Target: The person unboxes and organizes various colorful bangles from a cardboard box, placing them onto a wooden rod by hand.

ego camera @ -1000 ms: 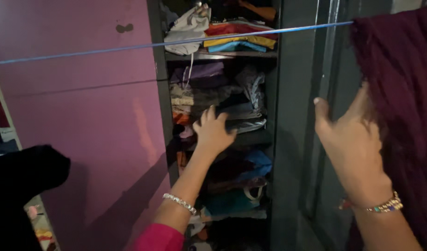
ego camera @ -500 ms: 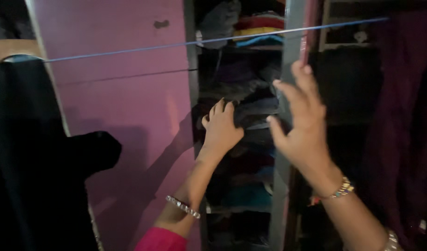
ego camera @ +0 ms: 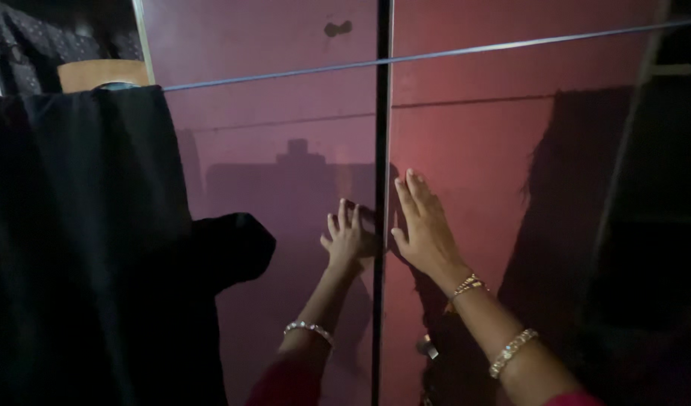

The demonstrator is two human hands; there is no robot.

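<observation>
Two pink wardrobe doors stand shut, meeting at a dark seam. My left hand (ego camera: pixel 347 239) lies flat on the left door (ego camera: pixel 285 165), fingers spread, right beside the seam. My right hand (ego camera: pixel 424 224) presses flat on the right door (ego camera: pixel 473 135) just across the seam, fingers up and apart. Neither hand holds anything. Bracelets show on both wrists. The shelves of clothes are hidden behind the doors.
A blue line (ego camera: pixel 451 53) runs across the view in front of the doors. A black garment (ego camera: pixel 82 240) hangs over it at the left. A dark cloth's shadow and dark shelving (ego camera: pixel 661 210) fill the right side.
The wardrobe was open with folded clothes showing and my left hand inside. Now the right door has swung shut, my left hand has come out, and both palms rest on the doors.
</observation>
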